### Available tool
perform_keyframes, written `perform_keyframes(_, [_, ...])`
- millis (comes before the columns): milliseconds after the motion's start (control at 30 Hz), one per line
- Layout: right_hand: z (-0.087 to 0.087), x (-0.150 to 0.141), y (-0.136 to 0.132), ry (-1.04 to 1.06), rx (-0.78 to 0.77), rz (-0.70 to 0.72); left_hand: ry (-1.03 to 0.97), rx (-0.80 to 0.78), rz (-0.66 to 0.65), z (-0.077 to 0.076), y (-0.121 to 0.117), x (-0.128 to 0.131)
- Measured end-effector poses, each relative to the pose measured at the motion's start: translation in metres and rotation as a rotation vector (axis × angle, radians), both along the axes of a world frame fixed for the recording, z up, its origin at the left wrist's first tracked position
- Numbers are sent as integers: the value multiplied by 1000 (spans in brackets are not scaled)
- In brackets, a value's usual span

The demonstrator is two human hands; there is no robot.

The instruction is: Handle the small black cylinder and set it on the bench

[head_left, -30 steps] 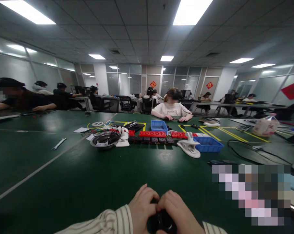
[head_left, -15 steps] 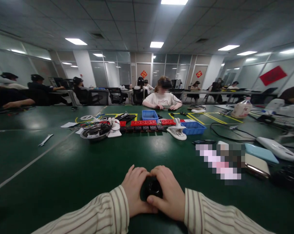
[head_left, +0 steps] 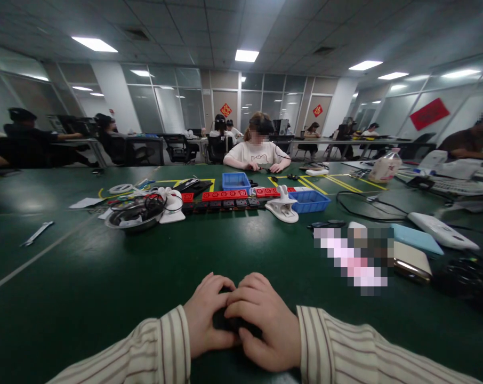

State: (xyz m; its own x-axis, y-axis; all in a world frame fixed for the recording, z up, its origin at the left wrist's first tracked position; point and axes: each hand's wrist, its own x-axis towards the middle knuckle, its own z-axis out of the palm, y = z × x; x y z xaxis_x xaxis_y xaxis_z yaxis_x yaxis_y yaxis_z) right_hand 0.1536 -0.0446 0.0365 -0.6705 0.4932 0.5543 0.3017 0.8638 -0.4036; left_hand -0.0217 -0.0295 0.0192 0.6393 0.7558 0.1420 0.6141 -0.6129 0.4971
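Close to the near edge of the table, my left hand (head_left: 206,317) curls around one side of a small black round object (head_left: 247,326). From the other side, my right hand (head_left: 268,322) closes over the object's top, its fingers bent and its thumb near my left thumb. Most of the object is hidden under the fingers, so its exact kind does not show. Both hands rest low over the green table (head_left: 145,272), fingertips touching or nearly so.
A metal bowl (head_left: 113,220) of cables, red and black power strips (head_left: 225,196), a white clip-on stand (head_left: 283,208) and blue trays (head_left: 311,202) stand ahead. A wrench (head_left: 37,233) lies left, a power bank (head_left: 411,261) right. A person (head_left: 258,152) sits opposite.
My right hand has shifted over the black round object, covering its glossy top, which showed between the hands before. The camera view has turned slightly to the right.
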Motion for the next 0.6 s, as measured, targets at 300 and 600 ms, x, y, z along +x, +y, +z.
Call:
perform_keyframes(300, [-2,0,-7,118,9,-24,-65,64,60,-8,-5,-3])
perform_keyframes(600, [-8,-4,-5,-30,-113,-320,6,150,187,-4,-16,10])
